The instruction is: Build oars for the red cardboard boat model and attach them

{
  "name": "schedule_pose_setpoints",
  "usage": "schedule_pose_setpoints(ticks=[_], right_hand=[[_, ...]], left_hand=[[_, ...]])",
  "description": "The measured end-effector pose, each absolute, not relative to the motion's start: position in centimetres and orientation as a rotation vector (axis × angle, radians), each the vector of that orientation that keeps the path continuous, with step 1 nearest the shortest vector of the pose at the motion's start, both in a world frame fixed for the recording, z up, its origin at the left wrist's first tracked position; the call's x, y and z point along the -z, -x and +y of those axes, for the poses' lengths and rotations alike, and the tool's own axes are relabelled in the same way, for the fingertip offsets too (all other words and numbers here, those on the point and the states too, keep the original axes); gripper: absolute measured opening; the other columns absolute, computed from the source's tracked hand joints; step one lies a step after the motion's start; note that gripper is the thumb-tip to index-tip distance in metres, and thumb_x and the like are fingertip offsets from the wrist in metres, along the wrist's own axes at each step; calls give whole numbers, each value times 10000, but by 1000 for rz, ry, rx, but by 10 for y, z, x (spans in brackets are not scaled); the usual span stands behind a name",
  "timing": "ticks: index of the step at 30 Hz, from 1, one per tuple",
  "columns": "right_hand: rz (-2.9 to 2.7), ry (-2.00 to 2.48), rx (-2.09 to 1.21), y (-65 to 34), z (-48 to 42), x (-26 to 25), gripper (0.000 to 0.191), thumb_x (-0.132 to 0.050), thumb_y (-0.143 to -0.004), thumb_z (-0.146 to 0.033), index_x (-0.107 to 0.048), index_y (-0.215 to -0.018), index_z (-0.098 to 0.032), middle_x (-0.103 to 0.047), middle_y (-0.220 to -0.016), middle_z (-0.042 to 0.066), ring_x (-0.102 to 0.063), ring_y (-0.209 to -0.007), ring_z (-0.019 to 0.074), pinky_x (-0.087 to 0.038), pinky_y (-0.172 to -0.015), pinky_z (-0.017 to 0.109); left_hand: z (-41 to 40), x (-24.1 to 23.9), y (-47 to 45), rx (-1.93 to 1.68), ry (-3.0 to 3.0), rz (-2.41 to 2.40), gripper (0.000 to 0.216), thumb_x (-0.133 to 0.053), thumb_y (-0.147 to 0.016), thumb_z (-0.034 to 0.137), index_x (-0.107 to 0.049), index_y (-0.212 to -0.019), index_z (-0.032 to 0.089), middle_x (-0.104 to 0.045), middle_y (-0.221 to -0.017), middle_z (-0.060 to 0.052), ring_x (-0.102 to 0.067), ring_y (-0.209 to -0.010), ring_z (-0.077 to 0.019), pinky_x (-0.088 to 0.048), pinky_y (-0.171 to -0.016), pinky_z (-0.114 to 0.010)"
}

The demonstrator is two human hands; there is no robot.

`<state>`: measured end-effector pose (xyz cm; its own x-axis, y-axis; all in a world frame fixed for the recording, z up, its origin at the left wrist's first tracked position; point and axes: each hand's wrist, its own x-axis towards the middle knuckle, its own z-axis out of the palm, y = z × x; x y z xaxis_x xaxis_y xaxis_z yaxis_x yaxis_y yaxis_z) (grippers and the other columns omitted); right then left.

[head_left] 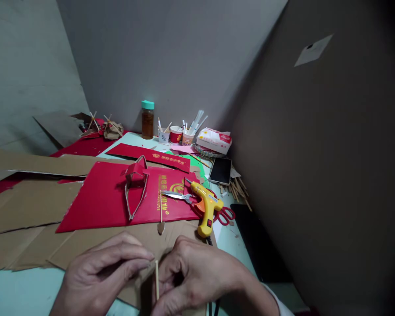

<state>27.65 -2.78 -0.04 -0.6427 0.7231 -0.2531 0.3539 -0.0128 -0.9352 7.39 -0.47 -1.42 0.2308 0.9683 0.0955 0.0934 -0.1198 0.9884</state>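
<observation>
Low in the head view, my right hand [197, 274] is closed around a thin wooden stick [157, 281], which points upward. Beside the stick's top end, my left hand [108, 267] has its thumb and index finger pinched together. Whatever is between those fingertips, if anything, is too small to make out. Just beyond my hands lies another thin stick [161, 208] with a small brown leaf-shaped tip. A boat-shaped red and cardboard piece [136, 186] stands on a red sheet [98, 193] with gold lettering. To its right a yellow hot glue gun [208, 204] rests over red-handled scissors [225, 216].
Brown cardboard sheets [29, 202] cover the left side. Along the back wall are a bottle [148, 120], a red paper cup [176, 134] and a tissue pack [213, 140]. A phone [220, 170], loose sticks [237, 188] and a black flat panel [260, 243] lie at right.
</observation>
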Motion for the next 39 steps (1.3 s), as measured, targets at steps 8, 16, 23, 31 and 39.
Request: schedule_pose_setpoints(ticks=[8, 16, 23, 31, 39], right_hand=[[-1591, 925, -1890, -283, -27, -6, 227, -836, -830, -335, -760, -767, -131, -650, -590, -73, -461, -425, 13, -300, -419, 160], [-1545, 1124, -1833, -284, -24, -16, 385, -911, -699, -467, -710, -662, -140, -626, -513, -71, -397, -366, 32, -223, -364, 205], [-1697, 1174, -1657, -249, -35, -12, 407, -877, -728, -522, -722, -732, -145, -617, -540, -74, -393, -430, 40, -257, -425, 203], [-1809, 1408, -1200, -254, -27, -39, 492, -507, -1010, -562, -706, -861, -137, -692, -682, 3, -487, -488, 80, -397, -497, 193], [-1858, 1991, -312, -259, 13, -35, 209, -606, -958, -272, -700, -805, -164, -726, -779, 58, -619, -722, 159, -309, -608, 271]], left_hand=[[-9, 22, -67, -761, -1347, 1035, 539, -690, -772, 723, -575, -668, 207, -354, -634, 55, -293, -570, -116, -280, -476, -196], [-8, 25, -65, -864, -1225, 1008, 608, -760, -732, 692, -457, -557, 195, -281, -602, 57, -239, -563, -111, -244, -466, -207], [-15, 10, -68, -851, -1025, 783, 439, -932, -597, 546, -763, -835, 218, -682, -757, -36, -538, -584, -134, -412, -504, -197], [3, -11, -54, -826, -769, 790, 502, -1025, -437, 463, -696, -697, 186, -636, -712, -6, -537, -614, -115, -501, -556, -184], [28, -33, -55, -999, -955, 806, 512, -978, -501, 546, -688, -713, 181, -558, -610, 34, -369, -481, -55, -310, -391, -116]])
